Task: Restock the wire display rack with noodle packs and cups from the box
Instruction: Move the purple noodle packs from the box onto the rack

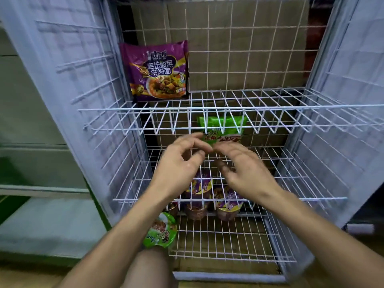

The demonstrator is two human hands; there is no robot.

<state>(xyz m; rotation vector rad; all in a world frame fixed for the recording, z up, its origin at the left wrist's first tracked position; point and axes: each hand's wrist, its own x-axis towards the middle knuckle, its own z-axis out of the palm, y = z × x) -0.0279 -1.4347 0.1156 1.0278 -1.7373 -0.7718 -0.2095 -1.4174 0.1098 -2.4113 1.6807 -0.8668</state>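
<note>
left hand (180, 163) and right hand (247, 171), fingers loose and apart, touch the green noodle pack (223, 126) on the middle shelf (311, 198).

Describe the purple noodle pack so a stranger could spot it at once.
Find the white wire rack and its upper shelf. The purple noodle pack stands upright at that shelf's left end, against the back grid. It is alone there; the green pack sits a shelf lower, the purple cups lower still.
</note>
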